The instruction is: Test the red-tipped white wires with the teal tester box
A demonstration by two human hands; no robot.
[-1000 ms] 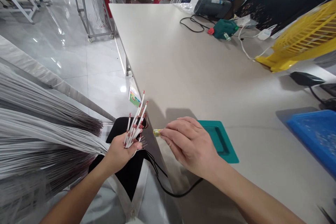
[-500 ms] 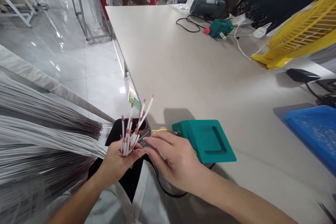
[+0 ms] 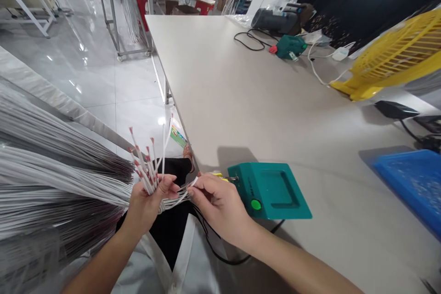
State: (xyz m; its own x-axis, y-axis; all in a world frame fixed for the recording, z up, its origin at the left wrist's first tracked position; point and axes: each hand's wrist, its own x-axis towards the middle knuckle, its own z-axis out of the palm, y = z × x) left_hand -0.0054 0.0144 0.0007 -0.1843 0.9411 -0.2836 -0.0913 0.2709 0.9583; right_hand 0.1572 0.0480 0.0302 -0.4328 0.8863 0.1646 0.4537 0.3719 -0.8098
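Observation:
My left hand is closed round a bundle of white wires whose copper-coloured ends fan upward. Between thumb and fingertips, my right hand pinches a white wire just right of the bundle. Thin strands stretch between the two hands. Beyond my right hand, on the table edge, sits a green machine with a round green button and a metal tip on its left side. Something yellow beneath that tip is partly hidden by my fingers.
Long bunches of grey-white wires hang on a rack at the left. The table carries a yellow fan, a blue tray, and a second green device with cables. A black cord loops below the green machine.
My left hand has shifted slightly left with the bundle, whose ends now lean left. My right hand has drawn a wire away from it, and the green button has come into view.

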